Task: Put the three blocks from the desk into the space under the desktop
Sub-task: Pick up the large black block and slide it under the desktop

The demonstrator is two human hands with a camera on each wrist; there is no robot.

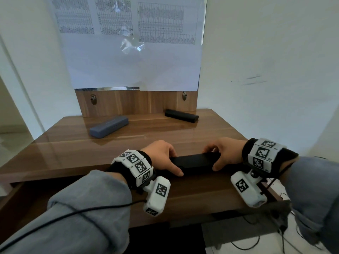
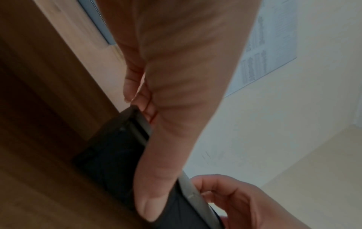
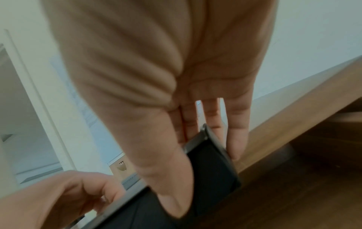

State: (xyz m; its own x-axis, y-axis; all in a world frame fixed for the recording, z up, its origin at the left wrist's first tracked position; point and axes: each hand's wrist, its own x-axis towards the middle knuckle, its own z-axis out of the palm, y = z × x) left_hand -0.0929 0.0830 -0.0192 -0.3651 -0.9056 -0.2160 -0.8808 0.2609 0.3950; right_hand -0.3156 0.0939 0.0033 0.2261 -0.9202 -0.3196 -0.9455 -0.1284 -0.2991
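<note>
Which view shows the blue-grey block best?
Head view: the blue-grey block lies whole on the desktop, back left, untouched. In the left wrist view only a blurred grey-blue strip at the top edge may be it. The right wrist view does not show it clearly.

The printed tables on the wall sheets (image 1: 117,15) are too blurred to read
</note>
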